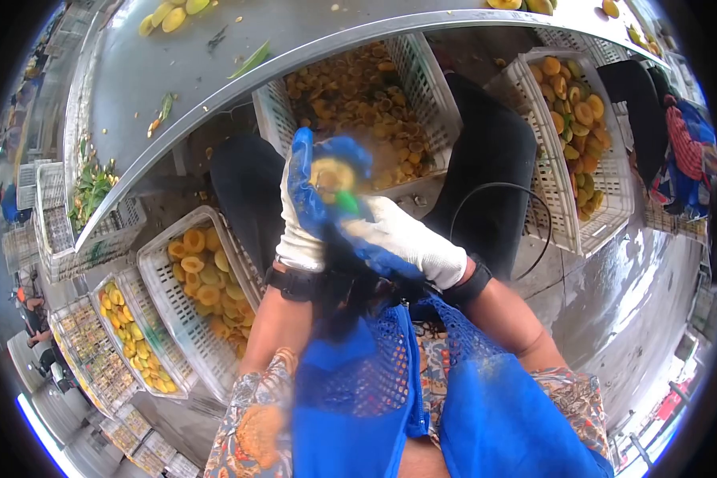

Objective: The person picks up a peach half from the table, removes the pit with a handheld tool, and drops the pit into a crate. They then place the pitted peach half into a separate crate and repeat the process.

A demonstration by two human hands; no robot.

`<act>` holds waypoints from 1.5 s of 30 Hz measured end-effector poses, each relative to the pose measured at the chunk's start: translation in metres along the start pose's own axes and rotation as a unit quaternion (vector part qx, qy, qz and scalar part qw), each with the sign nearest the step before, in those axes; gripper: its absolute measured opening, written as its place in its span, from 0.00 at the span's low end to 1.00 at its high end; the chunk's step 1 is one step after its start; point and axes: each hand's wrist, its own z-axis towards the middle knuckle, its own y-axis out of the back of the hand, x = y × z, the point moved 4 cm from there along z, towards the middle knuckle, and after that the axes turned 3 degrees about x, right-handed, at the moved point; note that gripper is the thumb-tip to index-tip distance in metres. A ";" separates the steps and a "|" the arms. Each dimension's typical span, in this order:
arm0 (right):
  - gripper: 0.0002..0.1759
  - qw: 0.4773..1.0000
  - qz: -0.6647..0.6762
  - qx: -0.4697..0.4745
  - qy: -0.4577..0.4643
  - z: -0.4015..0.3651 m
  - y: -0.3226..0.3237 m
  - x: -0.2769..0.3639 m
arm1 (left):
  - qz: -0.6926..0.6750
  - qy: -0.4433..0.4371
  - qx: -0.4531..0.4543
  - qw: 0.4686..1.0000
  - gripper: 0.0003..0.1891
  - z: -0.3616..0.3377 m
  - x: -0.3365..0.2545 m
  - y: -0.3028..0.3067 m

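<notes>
A blue vest [334, 418] with mesh panels and a zip [417, 374] lies nearest the camera, over patterned clothing [570, 389]. Just beyond it, 2 gloved hands meet above a crate [436, 89] of fruit halves [354, 99]. The left hand [301, 209] closes its blue-coated grip around a yellow fruit [332, 177], whose pale face looks cut. The right hand [419, 243] comes in from the other side, close to a small green thing [347, 201] at the fruit's lower edge. Motion blur covers the right grip, so I cannot tell whether it is spread, pressed together or pinching that green thing. The step in hand looks like close work on this 1 fruit; it calls for a firm left hold and the right hand clear of the left grip.

The crate stands between 2 dark-clothed knees. A 2nd crate [179, 307] of fruit is to the left, a 3rd [554, 179] to the right, near a looped cable [546, 219]. The metal surface [207, 88] curves across the top, bearing fruit, scraps and leaves [94, 187]. The floor [633, 275] looks wet, and another person's red sleeve [683, 139] shows at far right.
</notes>
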 end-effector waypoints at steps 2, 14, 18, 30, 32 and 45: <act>0.13 0.971 -0.205 -0.023 0.117 0.007 0.009 -0.009 | -0.042 0.040 0.038 0.998 0.30 0.000 0.004 0.011; 0.16 0.945 0.289 0.081 -0.129 -0.013 -0.010 -0.007 | 0.125 0.096 0.025 0.987 0.28 -0.001 -0.001 0.005; 0.15 0.899 0.400 0.099 -0.151 -0.016 -0.010 -0.013 | 0.180 0.108 0.061 0.976 0.27 0.005 -0.005 0.004; 0.20 0.774 0.594 0.200 -0.092 -0.004 -0.013 -0.025 | 0.071 0.062 0.117 0.989 0.29 0.014 0.003 0.001; 0.20 0.722 0.653 0.218 -0.071 -0.002 -0.012 -0.024 | 0.021 0.038 0.047 0.998 0.29 0.023 0.012 0.009; 0.17 0.811 -0.543 -0.212 0.049 0.011 0.063 -0.001 | 0.076 -0.138 -0.018 0.987 0.27 -0.028 -0.082 0.027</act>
